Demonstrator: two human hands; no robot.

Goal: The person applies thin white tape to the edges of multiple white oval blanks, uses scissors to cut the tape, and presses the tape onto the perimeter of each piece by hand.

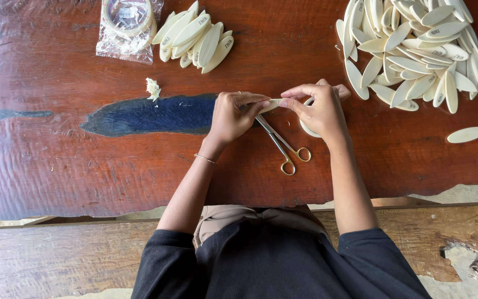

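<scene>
Even, soft daylight, no hard source visible. Mild sheen on the wooden table [56, 166] at upper left; the plastic bag [124, 33] glints a bit. Shadows short and diffuse under the left hand [233, 116] and right hand [319, 108]. Focus sharp at centre, no motion blur. Slight wide-angle bowing along the table's near edge. Pale pieces near clipping top right.

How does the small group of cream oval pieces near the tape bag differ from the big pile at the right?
The small group of cream oval pieces holds few pieces, overlapped neatly side by side; the big pile of cream oval pieces holds many more, lying scattered in all directions. Both rest on the red-brown wooden table.
</scene>
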